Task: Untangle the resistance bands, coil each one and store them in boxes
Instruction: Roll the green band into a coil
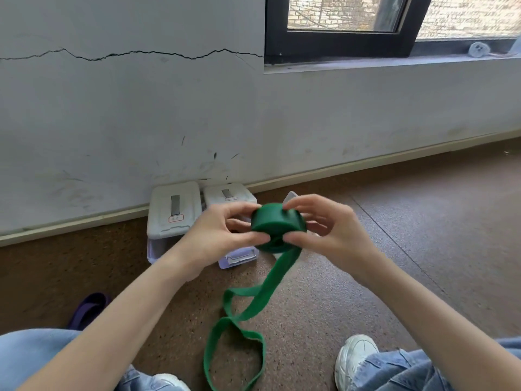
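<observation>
You're mid-coil on the flat green rubber resistance band point(277, 227): a thick roll sits up in the air between both hands, in front of the two white lidded plastic storage boxes point(172, 213) that stand against the wall. Your left hand point(217, 235) has fingers curled round the roll's left side, thumb pinching at the bottom edge; your right hand point(329, 230) pinches the right side, thumb low, fingers arched over the top. The band's loose tail hangs down from the roll and loops twisted on the floor, nearer you than the boxes. Judgement: coiling step, roughly half wound; next you need to keep the roll tight while feeding the tail in, and flatten that twist before it reaches the roll. Both boxes look lidded, so one needs opening after. A dark purple band point(90, 309) lies left of the green tail, near your knee, apparently not yet coiled. Surface is brown speckled flooring point(423, 249); behind the boxes a scuffed, cracked grey wall point(127, 108) with a pale skirting, and a black-framed window point(338, 43) up right of them.
</observation>
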